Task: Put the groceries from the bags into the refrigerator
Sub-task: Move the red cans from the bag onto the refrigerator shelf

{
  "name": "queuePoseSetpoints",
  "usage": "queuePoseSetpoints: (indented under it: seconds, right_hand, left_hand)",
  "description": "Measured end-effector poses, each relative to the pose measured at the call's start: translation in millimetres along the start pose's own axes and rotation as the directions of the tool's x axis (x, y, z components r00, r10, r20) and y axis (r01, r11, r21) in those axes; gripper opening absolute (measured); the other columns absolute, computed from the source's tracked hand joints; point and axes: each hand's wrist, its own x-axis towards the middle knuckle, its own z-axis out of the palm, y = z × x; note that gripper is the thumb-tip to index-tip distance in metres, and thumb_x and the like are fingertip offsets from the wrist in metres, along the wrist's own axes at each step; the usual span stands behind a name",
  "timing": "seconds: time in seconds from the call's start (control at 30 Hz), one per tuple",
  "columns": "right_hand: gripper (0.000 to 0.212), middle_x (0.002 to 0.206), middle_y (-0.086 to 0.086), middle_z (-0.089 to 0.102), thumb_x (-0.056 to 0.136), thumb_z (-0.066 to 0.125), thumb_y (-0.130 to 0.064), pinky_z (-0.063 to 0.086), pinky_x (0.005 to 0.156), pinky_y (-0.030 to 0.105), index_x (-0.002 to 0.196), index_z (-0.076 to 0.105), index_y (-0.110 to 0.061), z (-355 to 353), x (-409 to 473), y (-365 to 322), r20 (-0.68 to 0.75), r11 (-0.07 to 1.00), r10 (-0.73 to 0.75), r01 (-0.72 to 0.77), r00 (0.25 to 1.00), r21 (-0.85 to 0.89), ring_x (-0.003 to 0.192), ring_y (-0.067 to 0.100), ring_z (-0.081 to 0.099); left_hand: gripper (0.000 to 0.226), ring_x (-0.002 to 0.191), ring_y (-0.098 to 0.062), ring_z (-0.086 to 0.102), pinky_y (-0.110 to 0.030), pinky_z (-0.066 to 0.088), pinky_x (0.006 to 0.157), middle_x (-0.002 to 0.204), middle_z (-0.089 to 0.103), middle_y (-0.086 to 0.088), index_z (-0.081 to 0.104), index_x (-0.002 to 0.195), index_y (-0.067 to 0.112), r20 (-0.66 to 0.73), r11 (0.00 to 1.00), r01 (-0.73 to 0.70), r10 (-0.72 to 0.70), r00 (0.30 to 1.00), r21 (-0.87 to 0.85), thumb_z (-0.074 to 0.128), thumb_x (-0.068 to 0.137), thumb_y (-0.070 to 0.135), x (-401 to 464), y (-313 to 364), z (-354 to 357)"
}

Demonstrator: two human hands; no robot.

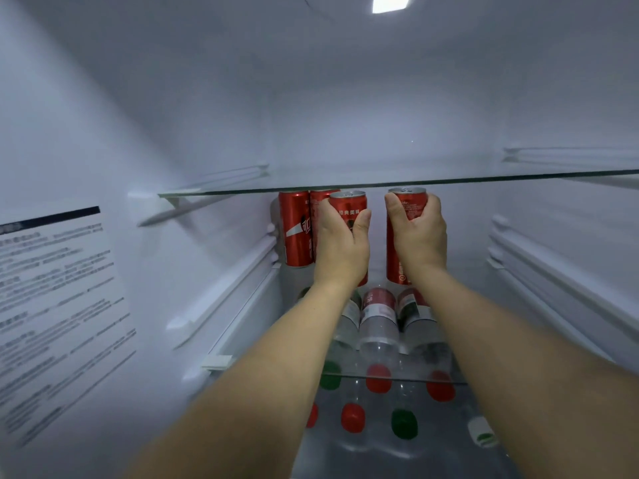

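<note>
Both my arms reach deep into the white refrigerator. My left hand (340, 243) is wrapped around a red cola can (348, 203), held upright just under the upper glass shelf (449, 180). My right hand (420, 236) grips a second red cola can (409, 202) a little to the right, also upright. Two more red cans (295, 229) stand at the back left of the same shelf level, touching each other. Whether the held cans rest on the shelf below is hidden by my hands and wrists.
Several clear plastic bottles (378, 323) with red and green caps lie on their sides on the lower glass shelf (397, 376) and beneath it. A printed label (58, 305) covers the left wall. Shelf rails (553, 278) line the right wall. Bare space lies right of the cans.
</note>
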Motion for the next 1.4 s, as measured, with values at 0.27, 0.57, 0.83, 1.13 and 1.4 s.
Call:
queuePoseSetpoints:
  seconds: [0.27, 0.57, 0.83, 1.13, 1.4]
  right_hand:
    - [0.055, 0.097, -0.006, 0.058, 0.091, 0.055, -0.055, 0.042, 0.067, 0.016, 0.128, 0.046, -0.015, 12, 11, 22, -0.002, 0.998, -0.052, 0.052, 0.999, 0.038, 0.08, -0.002, 0.055]
    - [0.059, 0.117, 0.002, 0.058, 0.094, 0.052, -0.052, 0.042, 0.075, 0.01, 0.138, 0.038, -0.015, 15, 14, 35, 0.059, 0.99, -0.112, 0.106, 0.992, 0.089, 0.098, 0.009, 0.058]
    - [0.055, 0.118, 0.002, 0.056, 0.098, 0.046, -0.049, 0.042, 0.074, 0.004, 0.14, 0.037, -0.014, 16, 14, 38, 0.071, 0.986, -0.154, 0.149, 0.985, 0.074, 0.097, 0.001, 0.056]
    - [0.054, 0.117, 0.0, 0.052, 0.099, 0.044, -0.047, 0.04, 0.072, 0.001, 0.14, 0.036, -0.013, 16, 14, 37, 0.063, 0.986, -0.164, 0.161, 0.984, 0.042, 0.093, -0.006, 0.051]
    - [0.051, 0.124, 0.001, 0.042, 0.103, 0.037, -0.04, 0.032, 0.086, 0.01, 0.146, 0.028, -0.015, 19, 13, 38, 0.084, 0.988, -0.154, 0.155, 0.985, -0.006, 0.11, 0.008, 0.041]
  left_hand:
    - [0.069, 0.135, -0.026, 0.039, -0.047, 0.033, 0.115, 0.145, 0.04, -0.011, 0.02, 0.151, 0.008, 0.017, 0.998, 0.012, -0.014, 1.0, 0.068, 0.044, 0.098, 0.047, 4, -13, 12]
    - [0.075, 0.144, -0.029, 0.013, -0.049, 0.012, 0.118, 0.159, 0.013, -0.01, -0.004, 0.157, 0.015, 0.086, 0.945, 0.05, -0.082, 0.993, 0.322, 0.04, 0.103, 0.041, -3, -15, 14]
    - [0.081, 0.146, -0.034, 0.012, -0.047, 0.012, 0.121, 0.156, 0.01, -0.016, -0.006, 0.157, 0.009, 0.118, 0.913, 0.01, -0.064, 0.991, 0.408, 0.043, 0.102, 0.041, -3, -18, 14]
    - [0.081, 0.142, -0.038, 0.027, -0.05, 0.029, 0.112, 0.156, 0.016, -0.022, -0.013, 0.156, 0.008, 0.172, 0.813, -0.015, -0.105, 0.98, 0.582, 0.036, 0.103, 0.045, -5, -20, 15]
    - [0.088, 0.111, -0.036, 0.056, -0.052, 0.047, 0.094, 0.134, 0.045, -0.015, -0.013, 0.155, 0.027, 0.242, 0.801, -0.095, -0.064, 0.968, 0.592, 0.049, 0.095, 0.013, -6, -29, 16]
